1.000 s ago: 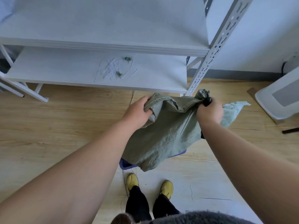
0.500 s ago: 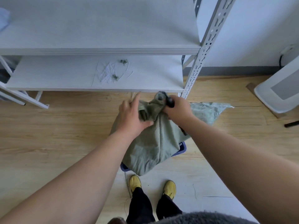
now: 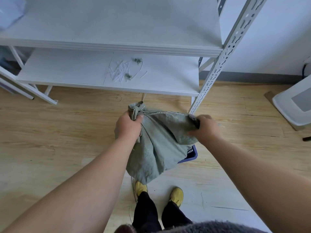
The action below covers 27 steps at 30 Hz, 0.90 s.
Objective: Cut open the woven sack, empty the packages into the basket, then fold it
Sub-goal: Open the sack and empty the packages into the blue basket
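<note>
A limp grey-green woven sack [image 3: 158, 148] hangs in front of me over the floor. My left hand [image 3: 128, 126] is closed on a bunched corner at its top left. My right hand [image 3: 204, 127] grips the sack's top right edge, so the upper edge stretches between both hands. Under the sack, a corner of the blue basket [image 3: 191, 154] shows on the floor; most of the basket and whatever it holds are hidden by the cloth.
A white metal shelf unit [image 3: 109, 81] stands just beyond my hands, with cut strings and scraps [image 3: 122, 71] on its lower board. Its perforated post [image 3: 217, 71] rises at right. A white appliance [image 3: 296, 105] sits far right. My yellow shoes [image 3: 141, 189] stand below the sack.
My hands came together at the sack's top half a second ago and have moved apart again, spreading its upper edge. The trailing right end of the sack has been gathered in.
</note>
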Motion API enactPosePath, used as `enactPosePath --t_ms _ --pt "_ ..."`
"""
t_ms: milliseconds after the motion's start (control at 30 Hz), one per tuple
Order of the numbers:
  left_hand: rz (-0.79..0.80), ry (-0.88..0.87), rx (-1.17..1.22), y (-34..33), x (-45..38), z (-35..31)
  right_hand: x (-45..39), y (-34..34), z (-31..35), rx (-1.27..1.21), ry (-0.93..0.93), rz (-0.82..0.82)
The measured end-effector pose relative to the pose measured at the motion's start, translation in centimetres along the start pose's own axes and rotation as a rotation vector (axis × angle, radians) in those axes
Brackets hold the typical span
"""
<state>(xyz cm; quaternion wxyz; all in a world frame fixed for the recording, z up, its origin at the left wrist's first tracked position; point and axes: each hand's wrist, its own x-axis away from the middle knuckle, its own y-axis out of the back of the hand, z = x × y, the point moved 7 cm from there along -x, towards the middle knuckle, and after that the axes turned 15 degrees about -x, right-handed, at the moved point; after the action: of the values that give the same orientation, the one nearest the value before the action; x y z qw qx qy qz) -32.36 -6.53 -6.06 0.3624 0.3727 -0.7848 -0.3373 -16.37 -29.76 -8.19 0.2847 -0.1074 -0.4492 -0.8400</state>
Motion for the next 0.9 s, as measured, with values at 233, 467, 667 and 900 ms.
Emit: enactPosePath --t_ms 233,467,667,900 --pt "0.146 -0.088 0.059 -1.4 0.3 -1.7 0.9 4.2 6.6 -0.647 0.130 -0.416" --pt "0.176 -0.132 0.102 -2.0 0.9 -3.4 0.7 4.6 8.4 -0.715 0.170 -0.358" --pt "0.160 -0.120 0.134 -2.0 0.8 -3.2 0.9 4.3 9.3 -0.695 0.170 -0.226" --pt "0.146 -0.131 0.150 -2.0 0.8 -3.7 1.0 4.4 10.0 -0.709 0.196 -0.162"
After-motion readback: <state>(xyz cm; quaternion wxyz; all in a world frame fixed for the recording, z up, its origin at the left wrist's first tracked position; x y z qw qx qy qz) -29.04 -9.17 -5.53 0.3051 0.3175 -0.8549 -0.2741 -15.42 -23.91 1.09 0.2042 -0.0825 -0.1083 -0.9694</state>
